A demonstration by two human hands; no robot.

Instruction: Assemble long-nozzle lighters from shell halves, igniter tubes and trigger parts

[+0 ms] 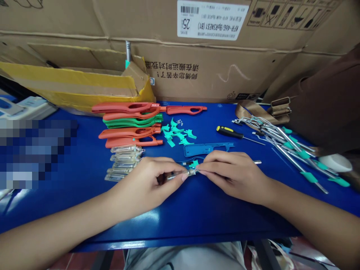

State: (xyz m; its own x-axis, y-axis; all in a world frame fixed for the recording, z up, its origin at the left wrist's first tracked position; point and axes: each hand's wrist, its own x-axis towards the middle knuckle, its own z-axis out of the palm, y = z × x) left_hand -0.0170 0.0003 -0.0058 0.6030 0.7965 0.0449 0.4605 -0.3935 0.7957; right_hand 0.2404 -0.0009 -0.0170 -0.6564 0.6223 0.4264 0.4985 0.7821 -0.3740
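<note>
My left hand point(153, 180) is closed round a slim clear and metal part point(177, 175) above the blue table point(197, 217). My right hand point(230, 170) pinches the same part's right end, where a small teal plastic piece point(194, 163) sits. Both hands meet near the table's middle. A blue plastic handle shell point(206, 148) lies flat just behind my fingers. A thin metal rod point(257, 162) pokes out to the right from behind my right hand.
Orange and green handle shells point(131, 125) are stacked at the back left, clear tubes point(123, 163) in front of them. Loose teal pieces point(177, 133), a yellow-black screwdriver point(233, 133) and metal rods with teal fittings point(292, 150) lie behind. Cardboard boxes point(213, 71) wall off the back.
</note>
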